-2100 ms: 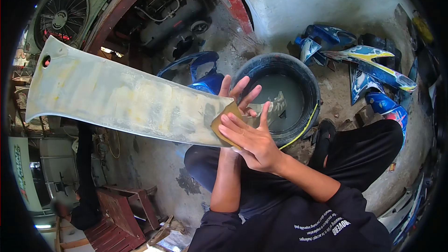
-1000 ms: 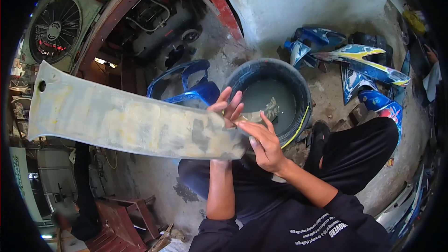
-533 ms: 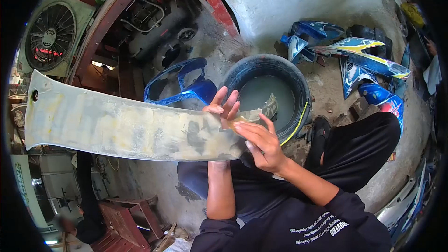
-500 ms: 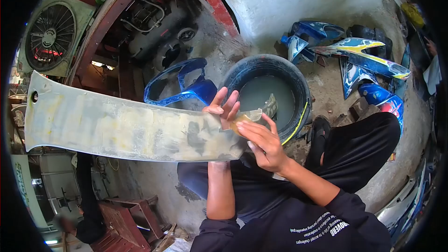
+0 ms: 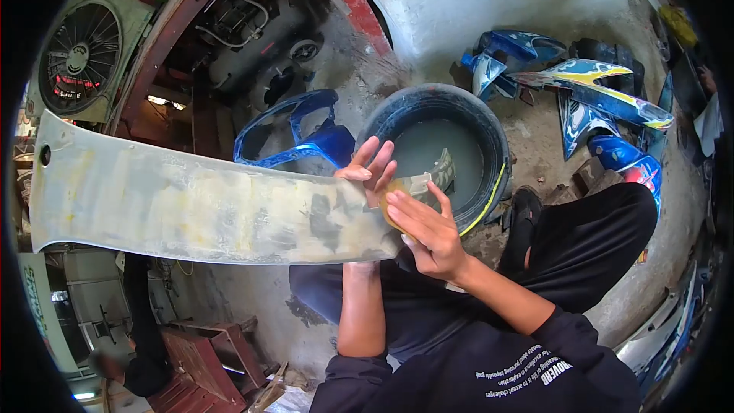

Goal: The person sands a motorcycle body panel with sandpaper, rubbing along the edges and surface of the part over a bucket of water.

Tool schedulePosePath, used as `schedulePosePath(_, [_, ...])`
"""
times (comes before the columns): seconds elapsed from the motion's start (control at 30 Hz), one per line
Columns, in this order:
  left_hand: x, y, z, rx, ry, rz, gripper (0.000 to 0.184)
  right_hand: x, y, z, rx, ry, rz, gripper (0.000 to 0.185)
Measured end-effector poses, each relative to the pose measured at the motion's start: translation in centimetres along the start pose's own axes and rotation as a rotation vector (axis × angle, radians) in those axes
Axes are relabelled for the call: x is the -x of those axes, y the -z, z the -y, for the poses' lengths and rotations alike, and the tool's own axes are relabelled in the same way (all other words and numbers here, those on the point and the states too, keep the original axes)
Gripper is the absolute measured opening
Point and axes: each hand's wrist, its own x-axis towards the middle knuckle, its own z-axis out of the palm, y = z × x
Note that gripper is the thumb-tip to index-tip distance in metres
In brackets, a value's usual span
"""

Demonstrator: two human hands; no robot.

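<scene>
A: Where's the long pale panel (image 5: 191, 206)?
B: Held up across the lap, its flared end off to the left with a round hole (image 5: 45, 154) near the corner, its other end at the hands. The surface is patchy, cream and grey, with darker blotches near the hands

A: And the left hand (image 5: 370, 167)?
B: The forearm passes under the panel and the hand comes out past the far edge, fingers spread and a little curled. The palm is mostly hidden, so I can't tell how firmly it grips

A: The right hand (image 5: 430, 231)?
B: It's holding a tan sheet (image 5: 396, 184) under nearly straight fingers, set close together, on the panel's near end, right next to the left hand's fingers

A: What's just beyond?
B: A black tub (image 5: 432, 92) with cloudy water (image 5: 417, 138) in it. A grey-patched strip (image 5: 441, 170) shows over the water; I can't tell if it joins the panel

A: Anything else on the floor?
B: A blue frame (image 5: 325, 145) left of the tub, and a heap of blue, white and yellow panels (image 5: 596, 88) to the right. A big fan (image 5: 78, 57) stands at upper left, and a person in dark clothes (image 5: 145, 371) is at lower left, by a red-brown slatted seat (image 5: 191, 367)
</scene>
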Motion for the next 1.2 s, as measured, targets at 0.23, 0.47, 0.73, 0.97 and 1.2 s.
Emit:
schedulePosePath(0.23, [0.0,0.4,0.1,0.072,-0.017,0.075,0.026,0.6,-0.1,-0.3,0.016,0.026,0.008,0.051])
schedulePosePath(0.47, [-0.2,0.6,0.2,0.076,0.001,0.094,0.027,-1.0,-0.4,1.0,0.006,0.085,-0.024,0.049])
schedulePosePath(0.73, [-0.3,0.9,0.1,0.152,0.008,0.085,0.029,1.1,-0.3,-0.8,0.051,0.133,0.027,0.046])
schedulePosePath(0.97, [-0.3,1.0,0.1,0.113,0.020,0.078,0.031,-1.7,-0.8,1.1,0.032,0.115,0.000,0.046])
schedulePosePath(1.2, [-0.2,1.2,0.1,0.153,0.007,0.085,0.033,1.6,0.0,-1.3,0.115,0.069,0.062,0.046])
